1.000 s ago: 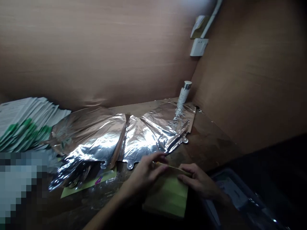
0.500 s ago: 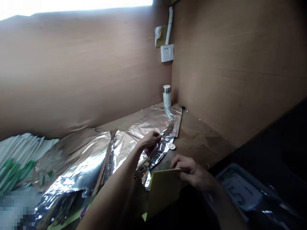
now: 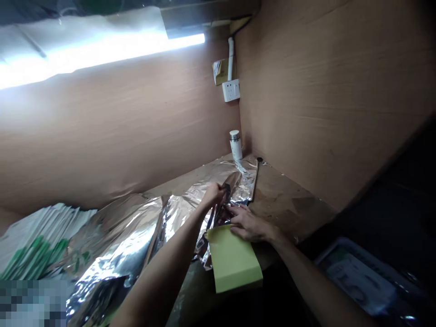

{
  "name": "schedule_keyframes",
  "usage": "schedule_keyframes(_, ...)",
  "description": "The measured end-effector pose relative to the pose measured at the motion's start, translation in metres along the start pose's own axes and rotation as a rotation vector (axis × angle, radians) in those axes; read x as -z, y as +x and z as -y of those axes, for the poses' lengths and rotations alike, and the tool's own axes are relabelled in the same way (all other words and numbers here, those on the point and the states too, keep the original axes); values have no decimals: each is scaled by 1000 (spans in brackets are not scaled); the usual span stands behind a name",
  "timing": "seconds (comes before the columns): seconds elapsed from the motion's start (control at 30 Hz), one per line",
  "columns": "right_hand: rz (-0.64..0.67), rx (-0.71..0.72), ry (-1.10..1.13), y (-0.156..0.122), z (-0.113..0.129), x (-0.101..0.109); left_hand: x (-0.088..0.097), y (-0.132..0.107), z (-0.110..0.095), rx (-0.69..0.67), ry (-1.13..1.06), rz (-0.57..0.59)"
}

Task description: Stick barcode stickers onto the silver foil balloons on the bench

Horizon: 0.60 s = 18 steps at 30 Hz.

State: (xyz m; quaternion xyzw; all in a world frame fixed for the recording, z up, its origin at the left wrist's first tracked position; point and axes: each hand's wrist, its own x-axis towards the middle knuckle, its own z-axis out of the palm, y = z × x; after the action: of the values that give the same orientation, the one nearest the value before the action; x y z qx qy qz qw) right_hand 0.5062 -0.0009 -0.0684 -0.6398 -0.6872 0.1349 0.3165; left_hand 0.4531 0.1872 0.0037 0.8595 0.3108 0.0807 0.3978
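Through the head camera I see the left hand (image 3: 214, 195) reaching in from the lower left, its fingers (image 3: 220, 190) curled narrow and pinching a fold of a crumpled silver foil sheet (image 3: 180, 213). The foil lies across a worn wooden bench (image 3: 289, 204), running from the far corner toward the lower left.

The right hand (image 3: 248, 225) comes in from the lower right, just beside the left. Its fingers (image 3: 236, 211) are slightly spread and lie on the foil, holding nothing that I can make out. Just below them, a pale green card (image 3: 233, 259) sits tilted, its top edge touching the foil.

A white bottle (image 3: 235, 145) stands upright in the far corner, with a wall socket (image 3: 230, 90) above it. A stack of white and green packets (image 3: 37, 245) lies at the lower left, and a dark tray (image 3: 354, 277) sits at the lower right.
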Motion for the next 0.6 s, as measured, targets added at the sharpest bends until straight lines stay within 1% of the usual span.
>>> schedule_keyframes(0.03,11,-7,15,-2,-1,0,7,1,-2,8,-11,-50)
schedule_keyframes(0.07,18,-13,28,-3,-3,1,20,-2,-2,16,-23,-106)
schedule_keyframes(0.1,22,-15,37,-5,-4,2,39,-8,0,23,-35,-174)
schedule_keyframes(0.13,22,-10,46,-6,-5,3,62,-19,5,31,-43,-255)
schedule_keyframes(0.2,12,4,79,-6,-8,5,121,-54,23,63,-42,-456)
schedule_keyframes(0.27,10,18,143,-7,-10,7,186,-105,55,139,0,-635)
schedule_keyframes(0.3,16,22,177,-6,-11,8,217,-133,76,216,51,-737)
schedule_keyframes(0.33,25,22,208,-6,-13,10,245,-161,99,305,113,-809)
schedule_keyframes(0.37,38,16,238,-7,-14,11,270,-188,122,423,215,-901)
schedule_keyframes(0.4,46,2,269,-7,-14,13,289,-212,144,542,382,-843)
schedule_keyframes(0.43,47,-23,307,-8,-13,15,302,-234,163,625,425,-814)
schedule_keyframes(0.47,40,-53,357,-10,-10,17,310,-252,177,680,482,-795)
schedule_keyframes(0.5,35,-85,417,-12,-6,19,310,-267,185,684,514,-816)
schedule_keyframes(0.53,30,-116,483,-15,1,22,304,-278,187,635,520,-900)
schedule_keyframes(0.57,26,-141,549,-18,11,24,291,-286,182,542,517,-1010)
schedule_keyframes(0.6,19,-149,607,-22,24,26,272,-292,171,412,482,-1115)
